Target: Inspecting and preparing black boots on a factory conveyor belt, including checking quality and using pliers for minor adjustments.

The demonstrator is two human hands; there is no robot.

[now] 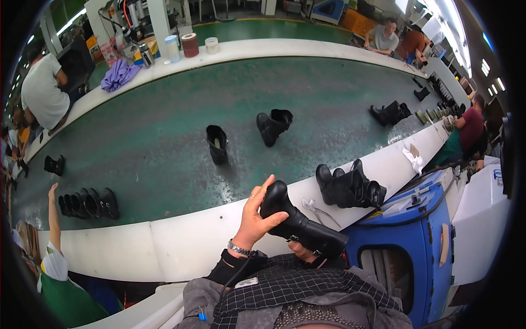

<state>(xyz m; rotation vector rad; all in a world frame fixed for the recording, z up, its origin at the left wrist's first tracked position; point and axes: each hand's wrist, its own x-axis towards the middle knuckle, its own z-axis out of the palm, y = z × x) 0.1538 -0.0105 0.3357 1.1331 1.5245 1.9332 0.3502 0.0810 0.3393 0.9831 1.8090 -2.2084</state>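
Note:
A tall black boot (298, 222) lies tilted across my hands, its toe pointing up and away and its shaft running down to the right. My left hand (255, 219), with a metal watch at the wrist, is closed round the toe part, thumb across the upper. Lower down, at the buckled strap near the shaft, my right hand (301, 252) grips from below, partly hidden by the boot. Just right of the boot, pincers (318, 211) with pale handles lie on the white ledge (192, 239). Beyond them stands a group of black boots (350, 186).
On the green conveyor belt (164, 137) stand two boots (217, 144), (272, 127), with several more boots (90, 203) at left. A blue machine (394, 252) stands close on my right. Co-workers sit along both sides; one arm (53, 214) reaches over the belt. Cups (189, 45) and a purple cloth (119, 74) lie opposite.

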